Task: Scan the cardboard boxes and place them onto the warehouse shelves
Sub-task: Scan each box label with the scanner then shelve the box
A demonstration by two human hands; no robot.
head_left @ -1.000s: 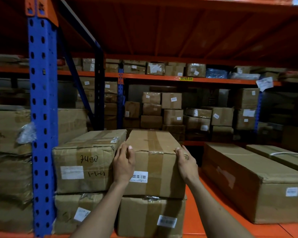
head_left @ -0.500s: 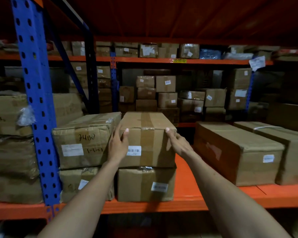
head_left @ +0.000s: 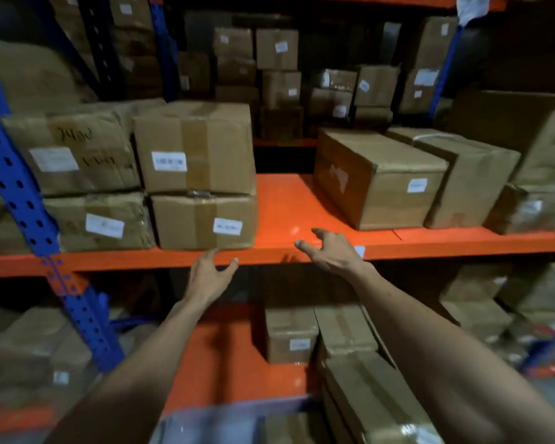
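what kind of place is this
Most likely a warehouse storeroom: orange steel shelves on a blue perforated upright, stacked with taped cardboard boxes bearing white labels, more rows behind.

Labels on the top box (head_left: 194,145) and the box under it (head_left: 205,221) are smeared, print unreadable. Scrawl on the left box (head_left: 74,152) is too blurred to read. Far stacks (head_left: 279,75) are dim and soft. Near boxes (head_left: 375,402) at the bottom run off the frame, all motion blur. The blue post (head_left: 16,193) is cut by the left edge. Both forearms leave the bottom edge.
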